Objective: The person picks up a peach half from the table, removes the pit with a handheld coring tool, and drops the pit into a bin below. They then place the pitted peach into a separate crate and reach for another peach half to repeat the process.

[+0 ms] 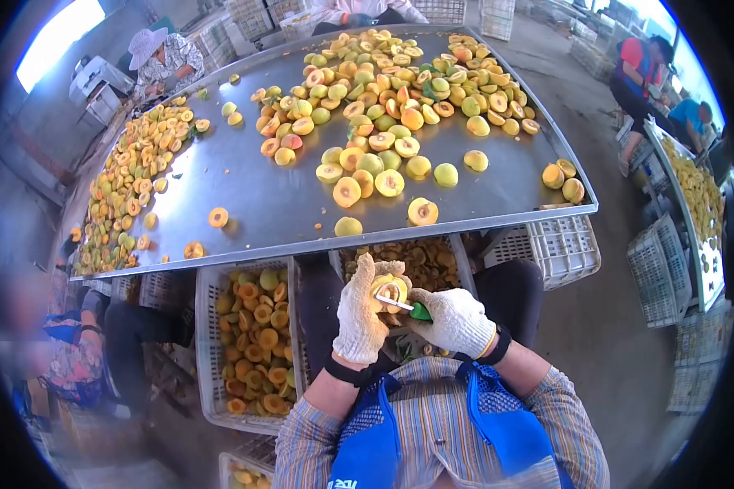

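Both hands wear whitish knitted gloves and meet just in front of the table's near edge. My left hand (362, 316) is closed around a halved yellow fruit (390, 292), its cut face turned up. In my right hand (455, 320) is a tool with a green handle (420, 311), its metal end lying against the cut face of that fruit. Beyond the hands, the metal table (277, 204) bears many halved peach-like fruits, with one cut half (422, 212) close to the near edge. Below the hands, part of a crate of fruit halves (432, 262) shows.
A white crate (206, 359) of halved fruit stands left of my legs, and another crate (564, 248) is under the table's right corner. A seated person (57, 350) is at the left; others sit around the table. More people work at a second table (693, 196) at right.
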Action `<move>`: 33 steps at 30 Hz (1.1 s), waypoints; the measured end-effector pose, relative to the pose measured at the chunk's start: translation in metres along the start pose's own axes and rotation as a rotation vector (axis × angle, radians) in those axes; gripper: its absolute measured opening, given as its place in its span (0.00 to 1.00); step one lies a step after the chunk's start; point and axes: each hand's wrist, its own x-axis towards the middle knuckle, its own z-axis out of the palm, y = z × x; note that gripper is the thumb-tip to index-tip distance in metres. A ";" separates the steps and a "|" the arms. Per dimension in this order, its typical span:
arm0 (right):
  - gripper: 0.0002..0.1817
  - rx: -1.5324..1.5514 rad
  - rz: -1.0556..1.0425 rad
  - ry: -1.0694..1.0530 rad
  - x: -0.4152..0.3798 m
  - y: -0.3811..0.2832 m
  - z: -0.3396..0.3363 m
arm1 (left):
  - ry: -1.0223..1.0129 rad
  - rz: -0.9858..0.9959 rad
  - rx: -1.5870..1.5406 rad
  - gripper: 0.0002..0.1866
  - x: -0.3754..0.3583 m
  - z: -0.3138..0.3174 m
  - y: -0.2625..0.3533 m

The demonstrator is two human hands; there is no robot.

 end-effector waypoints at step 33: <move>0.24 0.359 0.233 0.068 -0.006 0.003 -0.015 | 0.082 -0.026 -0.066 0.31 0.002 0.010 0.008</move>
